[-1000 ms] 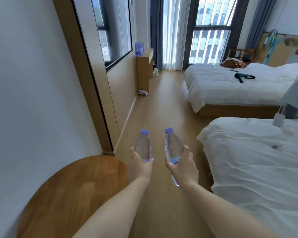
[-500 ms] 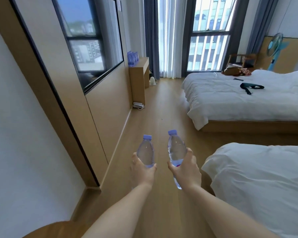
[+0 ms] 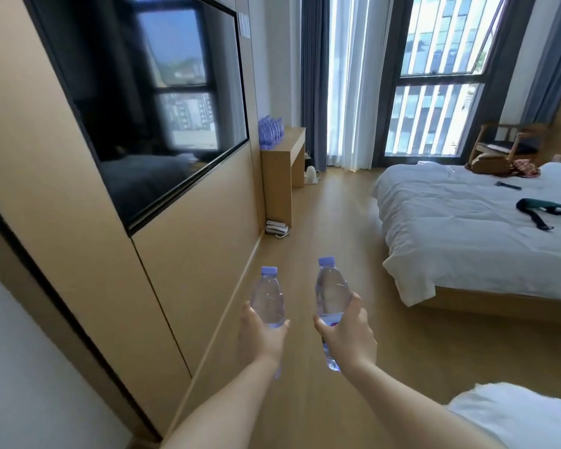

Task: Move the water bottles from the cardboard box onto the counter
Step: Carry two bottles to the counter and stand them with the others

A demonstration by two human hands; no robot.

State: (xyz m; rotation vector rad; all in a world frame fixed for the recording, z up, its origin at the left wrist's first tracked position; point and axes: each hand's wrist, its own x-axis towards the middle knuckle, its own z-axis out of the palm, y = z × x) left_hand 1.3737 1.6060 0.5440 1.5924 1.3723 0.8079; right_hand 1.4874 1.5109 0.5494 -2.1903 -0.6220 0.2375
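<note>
Two clear bottles with lilac caps, held upright side by side above the floor (image 3: 344, 222). Left hand (image 3: 261, 337) grips the left bottle (image 3: 268, 298) low; right hand (image 3: 348, 332) wraps the right bottle (image 3: 331, 291) at its label, hiding the middle. Far ahead, a cluster of bottles (image 3: 270, 131) stands on the worktop (image 3: 293, 137); their number is unclear.

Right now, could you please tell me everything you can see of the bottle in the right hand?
The bottle in the right hand is clear plastic with a pale purple screw cap, closed. It stands nearly upright, tilted slightly, over the wooden floor. The right hand grips its lower half, fingers curled round it; its base shows below the hand. Its label is mostly hidden.
</note>
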